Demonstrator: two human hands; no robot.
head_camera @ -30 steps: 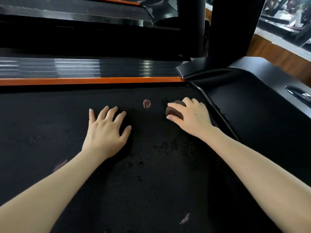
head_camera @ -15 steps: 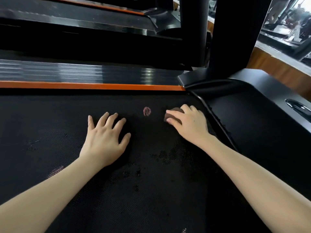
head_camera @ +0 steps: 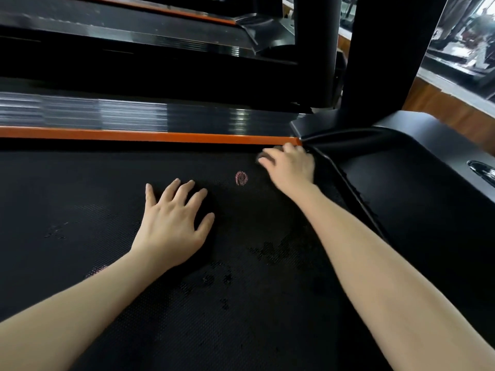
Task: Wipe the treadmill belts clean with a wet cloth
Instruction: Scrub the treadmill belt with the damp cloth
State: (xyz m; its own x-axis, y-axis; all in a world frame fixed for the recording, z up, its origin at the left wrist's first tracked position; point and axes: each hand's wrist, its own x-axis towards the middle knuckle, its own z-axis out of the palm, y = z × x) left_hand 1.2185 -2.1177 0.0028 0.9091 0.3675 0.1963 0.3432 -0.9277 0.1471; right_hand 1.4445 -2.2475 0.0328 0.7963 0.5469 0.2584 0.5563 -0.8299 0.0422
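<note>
Head view: a black textured treadmill belt (head_camera: 134, 303) is seen from above, with two bare forearms reaching out over it.
Left hand: the left hand (head_camera: 171, 226) is laid flat on the belt, fingers spread and holding nothing; it is judged to be placed there as a brace.
Right hand: the right hand (head_camera: 290, 167) is curled over a dark brown bunched cloth (head_camera: 263, 156) and pressed to the belt; the exact grip is hidden by blur.
Cloth position: the cloth is held at the belt's far right corner, just beside the orange side strip (head_camera: 134, 135) and the black moulded motor cover (head_camera: 428, 183), probably so that the edge is reached.
Belt surface: darker blotches (head_camera: 273, 250) beside the right forearm are judged to be damp; a small round red mark (head_camera: 241, 178) lies between the hands.
</note>
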